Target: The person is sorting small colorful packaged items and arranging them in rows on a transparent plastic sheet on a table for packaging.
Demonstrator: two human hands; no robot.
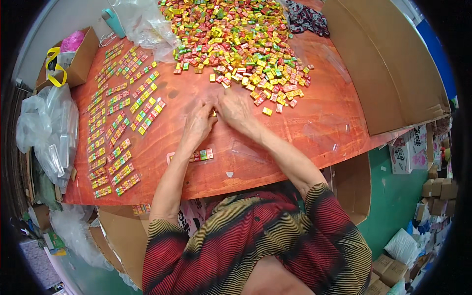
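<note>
My left hand (pixel 198 121) is over the middle of the red tabletop, its fingers closed round a small yellow box (pixel 214 114) that only partly shows. Close beside it, my right hand (pixel 234 109) has its fingers curled; whatever they grip is hidden. Just past my fingertips begins a big heap of small red, yellow and green boxes (pixel 231 39). Under my left forearm a short row of these boxes (pixel 201 155) lies partly covered. A clear plastic tray (pixel 250 151) rests below my right wrist.
Many filled rows of boxes (pixel 118 130) lie along the left. A large cardboard box (pixel 388 64) stands at the right edge. Plastic bags (pixel 147 27) and dark patterned cloth (pixel 307 18) lie at the back. A bag of clear trays (pixel 51 132) hangs left of the table.
</note>
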